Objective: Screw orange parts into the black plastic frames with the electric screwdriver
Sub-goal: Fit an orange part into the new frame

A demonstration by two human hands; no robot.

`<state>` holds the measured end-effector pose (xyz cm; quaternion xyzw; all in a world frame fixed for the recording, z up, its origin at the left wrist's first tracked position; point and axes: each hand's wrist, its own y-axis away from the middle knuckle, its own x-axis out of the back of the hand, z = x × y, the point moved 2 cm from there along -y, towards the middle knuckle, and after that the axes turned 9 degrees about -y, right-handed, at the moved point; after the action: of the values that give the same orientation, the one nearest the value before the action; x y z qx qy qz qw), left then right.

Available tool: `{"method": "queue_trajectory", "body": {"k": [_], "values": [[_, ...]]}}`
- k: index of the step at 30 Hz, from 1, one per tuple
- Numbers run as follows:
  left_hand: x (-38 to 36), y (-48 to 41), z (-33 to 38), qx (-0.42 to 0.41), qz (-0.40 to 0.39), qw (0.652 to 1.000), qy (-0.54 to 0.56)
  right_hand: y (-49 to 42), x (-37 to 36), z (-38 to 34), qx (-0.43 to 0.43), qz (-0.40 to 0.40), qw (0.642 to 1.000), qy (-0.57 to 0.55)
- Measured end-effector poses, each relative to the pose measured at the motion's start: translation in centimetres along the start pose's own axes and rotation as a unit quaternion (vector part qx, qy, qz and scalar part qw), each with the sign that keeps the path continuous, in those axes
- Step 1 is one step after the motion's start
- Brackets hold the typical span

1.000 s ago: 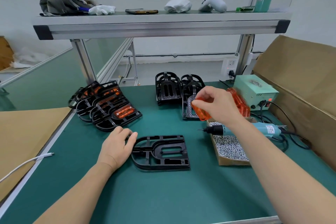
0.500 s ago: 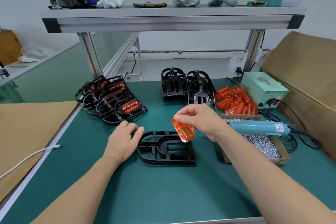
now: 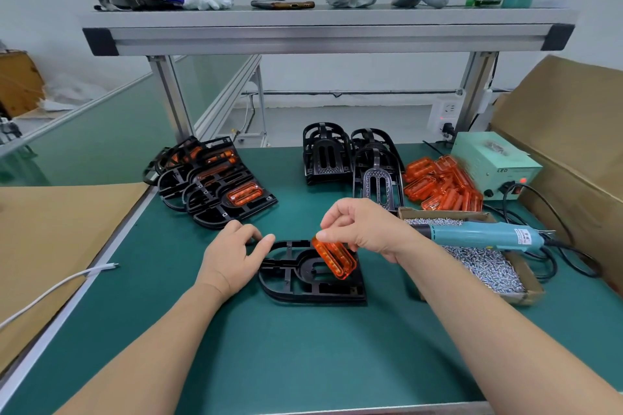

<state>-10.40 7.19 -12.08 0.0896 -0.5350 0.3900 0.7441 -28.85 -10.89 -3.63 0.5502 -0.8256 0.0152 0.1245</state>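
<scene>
A black plastic frame (image 3: 303, 290) lies flat on the green mat in front of me. My left hand (image 3: 232, 256) rests on the mat with its fingers touching the frame's left end. My right hand (image 3: 364, 229) pinches an orange part (image 3: 335, 258) by its top end and holds it tilted just over the frame's middle opening. The teal electric screwdriver (image 3: 478, 235) lies across a cardboard box of screws (image 3: 485, 263) to the right. A heap of orange parts (image 3: 441, 185) sits behind that box.
A stack of frames with orange parts fitted (image 3: 215, 184) lies at the back left. Bare black frames (image 3: 350, 158) stand at the back middle. A green power unit (image 3: 494, 163) with cables sits at the back right, beside cardboard. A white cable (image 3: 57, 286) crosses the left edge.
My right hand carried the orange part from the heap at the back right down and left to just over the frame. My left hand stayed at the frame's left end.
</scene>
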Motion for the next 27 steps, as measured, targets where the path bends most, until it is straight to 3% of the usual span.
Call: {"method": "queue_trajectory", "body": {"k": [4,8,18,27], "values": [[0.0,0.1,0.1,0.001,0.000,1.000,0.003,-0.4,-0.3,-0.3,-0.002,0.001,0.996,0.094],[0.0,0.1,0.1,0.005,0.000,1.000,0.004,-0.6,-0.6,-0.2,0.004,0.006,0.993,0.115],[-0.2,0.0,-0.1,0.001,0.008,1.000,0.005,-0.4,-0.8,0.4,0.008,-0.009,1.000,-0.029],[-0.3,-0.1,-0.2,-0.001,0.011,1.000,-0.004,0.3,-0.8,0.8,-0.005,-0.026,0.984,-0.179]]}}
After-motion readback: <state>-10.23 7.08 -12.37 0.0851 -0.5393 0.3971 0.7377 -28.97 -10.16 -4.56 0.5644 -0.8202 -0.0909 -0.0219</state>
